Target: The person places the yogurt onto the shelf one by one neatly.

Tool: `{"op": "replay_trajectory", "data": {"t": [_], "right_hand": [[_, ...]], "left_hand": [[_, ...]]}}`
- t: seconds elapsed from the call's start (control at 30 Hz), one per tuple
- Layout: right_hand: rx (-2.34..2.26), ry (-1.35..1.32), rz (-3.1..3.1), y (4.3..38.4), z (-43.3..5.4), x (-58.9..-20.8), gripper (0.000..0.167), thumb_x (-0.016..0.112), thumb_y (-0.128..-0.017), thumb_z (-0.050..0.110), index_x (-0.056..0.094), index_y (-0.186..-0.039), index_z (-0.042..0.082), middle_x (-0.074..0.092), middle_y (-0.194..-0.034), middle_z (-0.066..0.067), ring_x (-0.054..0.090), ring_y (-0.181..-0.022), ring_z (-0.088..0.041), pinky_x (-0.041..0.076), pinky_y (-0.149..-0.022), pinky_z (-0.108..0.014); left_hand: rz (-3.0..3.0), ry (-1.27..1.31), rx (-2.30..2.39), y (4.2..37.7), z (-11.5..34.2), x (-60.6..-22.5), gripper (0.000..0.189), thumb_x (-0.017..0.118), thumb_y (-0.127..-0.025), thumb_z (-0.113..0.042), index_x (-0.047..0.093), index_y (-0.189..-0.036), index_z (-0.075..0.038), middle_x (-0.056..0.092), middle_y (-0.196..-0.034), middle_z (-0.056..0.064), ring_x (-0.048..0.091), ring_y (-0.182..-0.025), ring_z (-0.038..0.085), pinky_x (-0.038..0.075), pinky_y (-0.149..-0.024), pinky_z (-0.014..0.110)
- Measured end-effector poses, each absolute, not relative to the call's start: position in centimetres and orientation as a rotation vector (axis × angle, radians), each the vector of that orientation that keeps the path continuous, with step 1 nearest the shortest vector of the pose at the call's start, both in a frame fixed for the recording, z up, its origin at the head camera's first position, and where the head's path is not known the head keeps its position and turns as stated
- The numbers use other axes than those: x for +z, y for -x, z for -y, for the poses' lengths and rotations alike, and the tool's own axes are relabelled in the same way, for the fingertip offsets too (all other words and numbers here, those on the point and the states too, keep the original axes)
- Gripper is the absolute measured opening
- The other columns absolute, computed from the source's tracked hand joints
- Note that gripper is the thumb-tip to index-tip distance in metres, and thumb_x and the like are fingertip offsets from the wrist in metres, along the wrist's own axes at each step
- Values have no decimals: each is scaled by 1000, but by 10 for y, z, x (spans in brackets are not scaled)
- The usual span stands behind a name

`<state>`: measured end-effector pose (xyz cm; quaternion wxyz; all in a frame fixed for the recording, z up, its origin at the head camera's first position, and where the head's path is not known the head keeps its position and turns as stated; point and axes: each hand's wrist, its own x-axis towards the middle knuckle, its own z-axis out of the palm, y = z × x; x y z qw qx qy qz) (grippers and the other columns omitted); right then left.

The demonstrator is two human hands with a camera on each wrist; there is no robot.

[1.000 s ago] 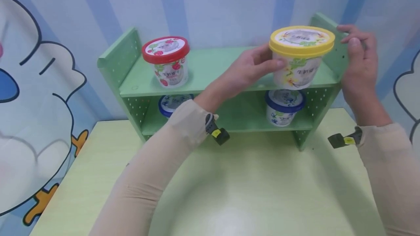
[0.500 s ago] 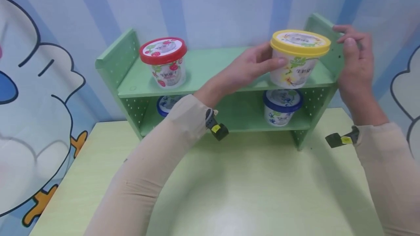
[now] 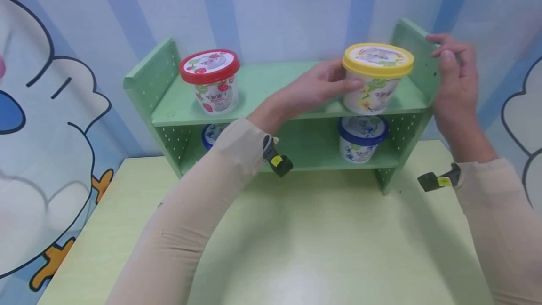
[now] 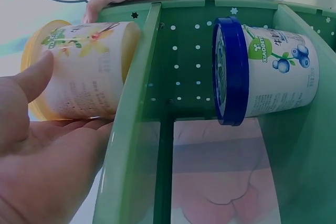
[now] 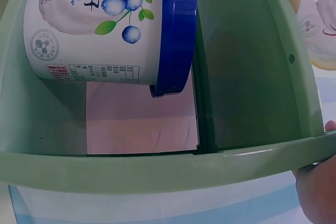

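Observation:
A green two-tier shelf [image 3: 275,76] stands on the table. My left hand [image 3: 306,91] grips a white tub with a yellow lid [image 3: 378,91] at the right of the top tier, thumb on its near side. The tub is upright; whether its base touches the board I cannot tell. My right hand [image 3: 457,84] touches the top of the shelf's right side panel [image 3: 412,44], fingertips at its edge, with nothing held. Below, a blue-lidded blueberry tub [image 3: 360,147] sits in the lower tier; it also shows in the left wrist view as a blueberry tub [image 4: 281,72].
A red-lidded tub [image 3: 216,93] stands at the left of the top tier. Another blue-lidded tub [image 3: 211,134] in the lower left is partly hidden by my left sleeve [image 3: 211,192]. The pale table [image 3: 330,239] extends in front, and a striped wall [image 3: 288,13] rises behind.
The yellow-lidded tub has moved left, slightly down and back over the top tier in my left hand. My right hand has stayed at the side panel.

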<state>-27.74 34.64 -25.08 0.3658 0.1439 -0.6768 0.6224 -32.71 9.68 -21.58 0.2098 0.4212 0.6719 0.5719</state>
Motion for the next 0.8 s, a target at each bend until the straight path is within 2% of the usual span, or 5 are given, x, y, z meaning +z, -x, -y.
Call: {"op": "replay_trajectory", "data": {"t": [0.1, 0.37, 0.63, 0.8], "right_hand": [[1558, -331, 1785, 277, -347, -252, 19, 40, -105, 16, 56, -109, 7, 49, -141, -5, 32, -136, -19, 37, -105, -33], [1592, -394, 1729, 278, -348, -255, 17, 41, -104, 15, 57, -107, 9, 48, -140, -8, 32, -135, -22, 40, -102, -34], [1551, -398, 1742, 278, -348, -254, 18, 40, -105, 15, 57, -107, 8, 50, -139, -7, 33, -135, -21, 37, -102, -30], [1562, -408, 1731, 279, -348, -254, 18, 41, -104, 16, 57, -107, 7, 50, -139, -6, 34, -133, -22, 42, -95, -29]], "left_hand": [[-1865, -1158, 1584, 329, -96, -216, 52, 56, -101, -14, 37, -149, -7, 51, -142, 3, 50, -122, 6, 40, -100, 20], [-1878, -1116, 1581, 331, -96, -215, 57, 56, -101, -15, 32, -153, -9, 49, -144, 1, 48, -124, 5, 39, -102, 21], [-1922, -1123, 1584, 332, -97, -214, 61, 56, -101, -16, 28, -155, -10, 44, -148, 0, 44, -128, 4, 35, -104, 20], [-1957, -1113, 1572, 331, -97, -214, 60, 55, -101, -17, 28, -155, -11, 43, -149, -1, 42, -129, 3, 34, -105, 19]]}}
